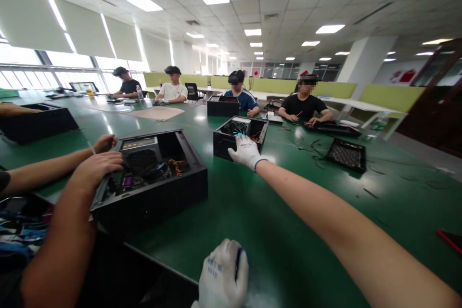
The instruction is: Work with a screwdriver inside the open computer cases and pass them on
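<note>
My right hand, in a white knit glove, stretches forward to a black computer case. Its fingers are apart over the front rim, and the thumb sticks out to the left across the front wall. Turquoise bits show at the fingertips; I cannot tell what they are. Inside that case are a round fan and some wires. My left hand, also gloved, is low at the table's near edge with its fingers curled. A dark blue sliver shows between thumb and fingers, too little to name.
At left, a neighbour's bare hands rest at a larger open computer case. A black panel and scattered dark strips lie right on the green table. Several people sit across; another case stands before one.
</note>
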Demonstrator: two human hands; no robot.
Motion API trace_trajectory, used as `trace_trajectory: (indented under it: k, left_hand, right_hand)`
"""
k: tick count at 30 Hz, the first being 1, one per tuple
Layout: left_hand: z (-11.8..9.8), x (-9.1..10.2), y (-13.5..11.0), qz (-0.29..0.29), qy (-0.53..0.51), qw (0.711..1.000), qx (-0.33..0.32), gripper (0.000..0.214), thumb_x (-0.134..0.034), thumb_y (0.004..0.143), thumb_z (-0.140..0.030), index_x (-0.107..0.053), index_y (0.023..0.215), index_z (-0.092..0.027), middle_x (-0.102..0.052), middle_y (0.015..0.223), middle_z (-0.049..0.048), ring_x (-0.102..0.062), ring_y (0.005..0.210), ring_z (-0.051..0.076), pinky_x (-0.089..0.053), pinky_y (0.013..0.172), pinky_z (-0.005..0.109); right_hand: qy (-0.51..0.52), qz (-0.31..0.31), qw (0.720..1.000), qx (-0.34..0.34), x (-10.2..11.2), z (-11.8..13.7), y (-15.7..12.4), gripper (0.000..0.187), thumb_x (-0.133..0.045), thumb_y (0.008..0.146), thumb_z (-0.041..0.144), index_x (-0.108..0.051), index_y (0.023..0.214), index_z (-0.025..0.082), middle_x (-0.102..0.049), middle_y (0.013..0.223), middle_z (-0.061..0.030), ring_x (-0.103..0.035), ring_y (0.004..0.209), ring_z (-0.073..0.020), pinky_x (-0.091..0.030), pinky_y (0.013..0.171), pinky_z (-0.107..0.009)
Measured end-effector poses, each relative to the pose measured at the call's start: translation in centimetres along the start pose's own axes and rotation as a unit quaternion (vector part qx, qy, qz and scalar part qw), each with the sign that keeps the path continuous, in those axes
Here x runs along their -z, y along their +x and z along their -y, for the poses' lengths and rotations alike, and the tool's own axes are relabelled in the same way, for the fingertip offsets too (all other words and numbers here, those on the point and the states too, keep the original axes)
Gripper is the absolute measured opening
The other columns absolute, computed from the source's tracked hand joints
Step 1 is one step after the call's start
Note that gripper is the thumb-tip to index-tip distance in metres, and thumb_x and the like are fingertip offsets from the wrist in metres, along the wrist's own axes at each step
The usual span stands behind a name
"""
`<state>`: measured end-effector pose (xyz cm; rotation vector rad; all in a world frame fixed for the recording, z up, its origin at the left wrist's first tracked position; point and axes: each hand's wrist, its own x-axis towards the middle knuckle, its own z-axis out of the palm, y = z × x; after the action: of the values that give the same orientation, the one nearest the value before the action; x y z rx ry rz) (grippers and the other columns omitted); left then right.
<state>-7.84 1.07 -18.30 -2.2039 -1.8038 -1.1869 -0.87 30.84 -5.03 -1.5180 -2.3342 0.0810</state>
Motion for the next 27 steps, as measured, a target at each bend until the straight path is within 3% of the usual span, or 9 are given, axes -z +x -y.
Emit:
trace_trajectory:
  k: [2, 6, 11, 16, 22, 24, 27]
  left_hand:
    - [-0.1, -1.8, -1.0, -0.019, 0.005, 1.0, 0.022, 0.013, -0.049, 0.099, -0.023, -0.061, 0.102, -0.02, -0.065, 0.086, 0.005, -0.067, 0.075, 0.018, -0.055, 0.069, 0.031]
    - [0.3, -3.5, -1.9, -0.044, 0.025, 0.998, 0.044, 0.013, -0.048, 0.097, -0.022, -0.057, 0.105, -0.022, -0.066, 0.09, 0.0065, -0.068, 0.078, 0.021, -0.054, 0.07, 0.034]
    - [0.7, -3.3, -1.8, -0.05, 0.011, 0.999, 0.016, 0.014, -0.049, 0.096, -0.021, -0.055, 0.109, -0.021, -0.065, 0.089, 0.006, -0.068, 0.076, 0.02, -0.054, 0.069, 0.033]
    - [0.4, -2.6, -1.5, -0.038, -0.003, 0.999, 0.022, 0.01, -0.047, 0.098, -0.023, -0.056, 0.103, -0.021, -0.064, 0.087, 0.0049, -0.068, 0.079, 0.02, -0.055, 0.073, 0.032]
    - [0.3, -2.0, -1.3, -0.012, -0.027, 0.999, 0.025, 0.013, -0.045, 0.1, -0.024, -0.057, 0.102, -0.019, -0.062, 0.085, 0.0044, -0.065, 0.076, 0.019, -0.052, 0.072, 0.032]
    - [-0.3, -1.0, -0.9, -0.013, -0.047, 0.999, 0.017, 0.013, -0.045, 0.1, -0.023, -0.057, 0.1, -0.019, -0.062, 0.084, 0.0042, -0.063, 0.075, 0.019, -0.051, 0.071, 0.032]
    - [-2.5, 2.1, 0.3, -0.008, -0.069, 0.997, -0.03, 0.011, -0.047, 0.098, -0.022, -0.057, 0.098, -0.019, -0.06, 0.083, 0.0043, -0.061, 0.075, 0.019, -0.048, 0.069, 0.032]
  right_hand:
    - [-0.048, 0.011, 0.999, -0.008, 0.3, -2.3, 1.8, 0.078, -0.057, 0.089, 0.046, -0.036, 0.15, 0.002, -0.038, 0.156, -0.0277, -0.032, 0.144, -0.0375, -0.019, 0.117, -0.047]
    - [-0.106, 0.054, 0.993, -0.025, 0.6, -4.7, 3.4, 0.067, -0.053, 0.091, 0.049, -0.05, 0.14, 0.002, -0.055, 0.139, -0.027, -0.05, 0.128, -0.0342, -0.033, 0.108, -0.043]
    - [-0.145, 0.059, 0.988, -0.001, 1.2, -5.0, 1.4, 0.059, -0.04, 0.097, 0.052, -0.058, 0.129, 0.005, -0.061, 0.132, -0.0246, -0.056, 0.12, -0.0306, -0.037, 0.1, -0.038]
    - [-0.164, 0.048, 0.984, 0.049, 3.2, -5.1, -5.1, 0.058, -0.034, 0.1, 0.057, -0.064, 0.116, 0.011, -0.07, 0.116, -0.0187, -0.065, 0.105, -0.0268, -0.04, 0.087, -0.033]
    - [-0.185, 0.024, 0.976, 0.108, 6.6, -5.1, -16.1, 0.057, -0.03, 0.101, 0.06, -0.066, 0.101, 0.016, -0.074, 0.091, -0.0114, -0.069, 0.083, -0.0236, -0.038, 0.07, -0.032]
    - [-0.189, 0.011, 0.972, 0.136, 7.8, -5.1, -19.8, 0.057, -0.029, 0.102, 0.059, -0.067, 0.094, 0.018, -0.073, 0.082, -0.0087, -0.068, 0.075, -0.0218, -0.035, 0.066, -0.031]
    - [-0.18, 0.013, 0.97, 0.161, 9.5, -5.4, -24.8, 0.055, -0.03, 0.103, 0.057, -0.065, 0.083, 0.019, -0.07, 0.074, -0.0062, -0.065, 0.068, -0.0199, -0.032, 0.064, -0.032]
